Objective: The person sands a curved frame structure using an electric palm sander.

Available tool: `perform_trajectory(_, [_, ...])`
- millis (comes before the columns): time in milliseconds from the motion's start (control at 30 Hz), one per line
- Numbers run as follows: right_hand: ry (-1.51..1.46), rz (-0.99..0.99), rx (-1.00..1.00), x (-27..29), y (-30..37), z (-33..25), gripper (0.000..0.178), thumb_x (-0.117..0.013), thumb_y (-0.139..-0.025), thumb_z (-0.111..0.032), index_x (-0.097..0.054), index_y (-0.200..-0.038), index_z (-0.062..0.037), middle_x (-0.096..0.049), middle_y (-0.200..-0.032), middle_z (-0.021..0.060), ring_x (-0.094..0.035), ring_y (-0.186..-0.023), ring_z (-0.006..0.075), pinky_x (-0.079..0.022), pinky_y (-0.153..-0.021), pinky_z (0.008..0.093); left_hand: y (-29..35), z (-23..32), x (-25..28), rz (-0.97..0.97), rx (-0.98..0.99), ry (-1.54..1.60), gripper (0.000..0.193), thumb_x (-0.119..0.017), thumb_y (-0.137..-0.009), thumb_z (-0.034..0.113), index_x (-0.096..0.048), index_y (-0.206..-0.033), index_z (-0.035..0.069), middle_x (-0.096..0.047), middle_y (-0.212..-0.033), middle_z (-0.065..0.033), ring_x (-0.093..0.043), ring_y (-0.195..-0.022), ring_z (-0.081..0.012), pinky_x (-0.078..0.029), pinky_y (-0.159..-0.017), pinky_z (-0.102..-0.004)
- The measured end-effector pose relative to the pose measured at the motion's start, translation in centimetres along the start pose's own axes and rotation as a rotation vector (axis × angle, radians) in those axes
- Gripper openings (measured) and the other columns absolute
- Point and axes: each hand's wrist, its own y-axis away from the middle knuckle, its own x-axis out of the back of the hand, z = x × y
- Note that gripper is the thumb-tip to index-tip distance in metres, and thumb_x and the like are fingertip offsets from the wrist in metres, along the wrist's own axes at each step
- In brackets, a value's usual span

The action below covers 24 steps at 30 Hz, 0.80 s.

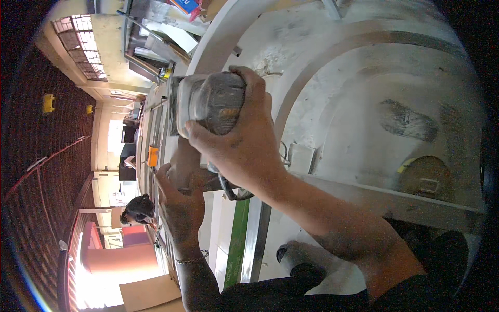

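jutting left, a power tool [218, 104] sits gripped in the right hand [248, 136].

The power tool [222, 99] looks like ribbed, dusty, matt plastic; below it are a smooth green strip [237, 236] and a glossy metallic bar [253, 248]; to its right, a scuffed pale surface [358, 119].

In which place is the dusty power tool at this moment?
In the head view, the dusty power tool is slightly left of and above the picture's centre, held by the right hand, with the left hand lower in the picture.
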Motion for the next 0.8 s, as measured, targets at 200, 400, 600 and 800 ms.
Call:
perform_trajectory(200, [0.003,0.133,-0.030,-0.7,-1.1,-0.3,0.092,-0.086,-0.078,-0.025,-0.032,-0.149,-0.0026,-0.048,-0.126,0.0265,-0.058,-0.114,0.0381,-0.050,-0.100,0.0496,0.0,-0.2,0.0,-0.008,-0.023,0.072,0.062,-0.072,-0.095,0.032,-0.043,-0.143,0.006,-0.068,-0.116,-0.0361,-0.069,-0.110,-0.0530,-0.055,-0.091,-0.0559])
perform_trajectory(400, [0.032,0.272,0.030,-0.5,-4.2,0.8,0.094,-0.088,-0.078,-0.028,-0.032,-0.147,0.0000,-0.049,-0.126,0.0265,-0.057,-0.115,0.0382,-0.048,-0.102,0.0497,0.0,-0.3,0.0,0.011,-0.048,-0.011,0.061,-0.069,-0.096,0.033,-0.043,-0.144,0.005,-0.067,-0.115,-0.0376,-0.068,-0.111,-0.0540,-0.054,-0.092,-0.0564])
perform_trajectory(600, [0.062,0.401,0.125,0.2,-7.1,1.7,0.092,-0.088,-0.079,-0.032,-0.031,-0.144,0.0006,-0.050,-0.125,0.0270,-0.057,-0.115,0.0384,-0.047,-0.102,0.0508,0.1,-0.1,0.1,0.015,-0.032,0.046,0.060,-0.069,-0.094,0.030,-0.044,-0.143,0.005,-0.066,-0.120,-0.0367,-0.067,-0.110,-0.0538,-0.055,-0.091,-0.0565])
perform_trajectory(800, [-0.149,0.344,0.074,0.1,-6.4,3.3,0.097,-0.085,-0.075,-0.026,-0.028,-0.151,-0.0022,-0.048,-0.124,0.0303,-0.053,-0.115,0.0462,-0.046,-0.102,0.0541,0.0,0.1,0.1,-0.003,-0.057,-0.020,0.057,-0.070,-0.098,0.031,-0.043,-0.141,0.005,-0.066,-0.123,-0.0339,-0.066,-0.115,-0.0511,-0.053,-0.095,-0.0549])
